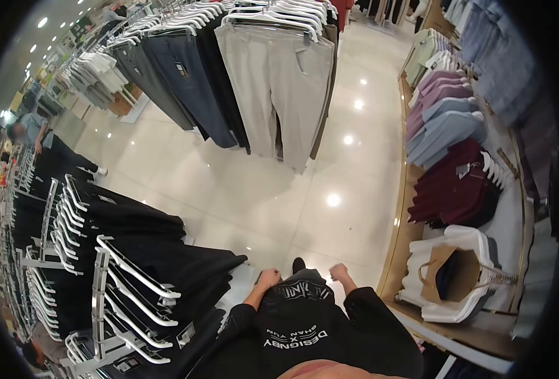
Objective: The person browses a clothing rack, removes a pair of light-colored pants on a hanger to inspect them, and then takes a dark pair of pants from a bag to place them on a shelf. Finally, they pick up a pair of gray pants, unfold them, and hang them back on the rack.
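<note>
My left hand (268,278) is in front of my body at the left, its fingers curled in, with nothing visible in them. To the right, my right hand (339,273) is closed in a loose fist, apart from any garment on display. Between them is the front of my black printed shirt (295,316), with a dark shoe (299,264) just beyond. Nearest to my left hand are black trousers (165,262) on white hangers (143,278). On my right, a paper bag (447,275) stands inside a white garment on a shelf.
Grey and navy trousers hang ahead, with beige trousers (276,82) in front. Folded or hung tops, including a maroon one (450,180), line the right-hand shelf. A person (42,142) stands at the far left. Shiny floor tiles (248,202) run between the racks.
</note>
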